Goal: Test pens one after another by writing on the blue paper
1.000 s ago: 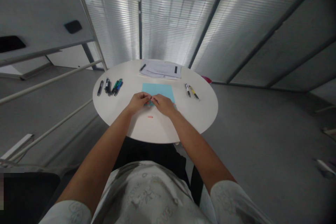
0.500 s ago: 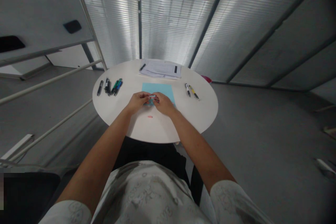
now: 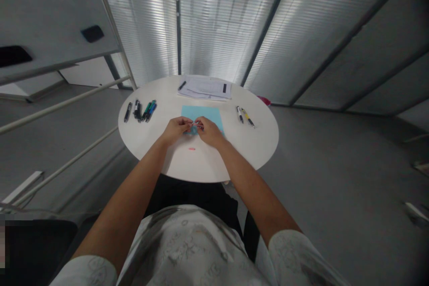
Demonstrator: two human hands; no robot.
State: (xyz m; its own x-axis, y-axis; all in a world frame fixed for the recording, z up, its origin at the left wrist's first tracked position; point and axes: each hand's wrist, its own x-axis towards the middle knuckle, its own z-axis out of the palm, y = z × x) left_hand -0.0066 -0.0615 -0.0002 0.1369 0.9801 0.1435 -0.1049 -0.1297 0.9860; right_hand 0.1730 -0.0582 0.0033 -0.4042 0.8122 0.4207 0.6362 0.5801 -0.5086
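My left hand [image 3: 176, 129] and my right hand [image 3: 208, 131] meet over the front part of a light blue sheet [image 3: 201, 111]. Both are closed in a pinch, fingertips close together, on a small pale pink piece [image 3: 194, 124] whose exact kind is too small to make out. Below the fingertips a bit of blue shows, partly hidden by the hands. A second small pink strip [image 3: 191, 149] lies on the white round table [image 3: 191, 167], nearer to me than the sheet.
Several dark, green and blue pens [image 3: 146, 111] lie at the left of the table. A white pen [image 3: 239, 115] and a yellow pen [image 3: 247, 118] lie at the right. Papers [image 3: 204, 88] with a black pen [image 3: 182, 85] rest at the far edge, before the window blinds.
The fingertips have shifted slightly against each other around the small pink piece. Both arms and the things on the table have stayed where they were.
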